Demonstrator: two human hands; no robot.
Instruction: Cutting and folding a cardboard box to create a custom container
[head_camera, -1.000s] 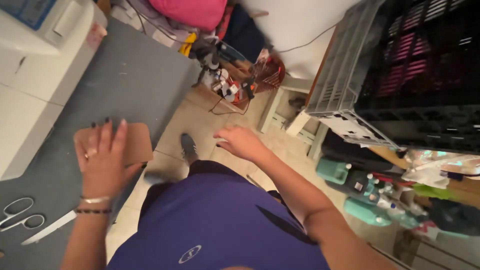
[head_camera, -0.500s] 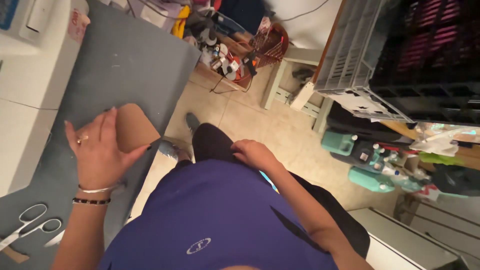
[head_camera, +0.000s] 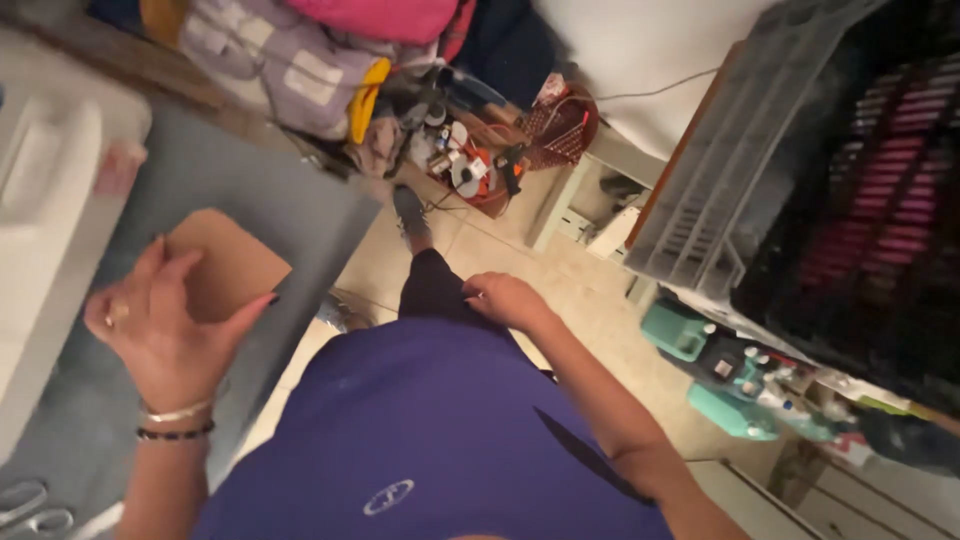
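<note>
Left hand (head_camera: 160, 335) lifts the brown card (head_camera: 228, 262) off the grey worktop (head_camera: 290, 215).
A moment ago it pressed flat; now fingers grip its edge, while the right hand (head_camera: 505, 298) rests loosely curled on the thigh.

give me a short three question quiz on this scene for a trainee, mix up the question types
1. True or false: the left hand holds a brown cardboard piece over the grey tabletop.
2. Where does the right hand rest?
A. on the scissors
B. on the person's own lap, at the black trouser leg
C. on the grey crate
3. Fill in: the scissors lie at the bottom ____ corner of the view.

Key
1. True
2. B
3. left
</note>
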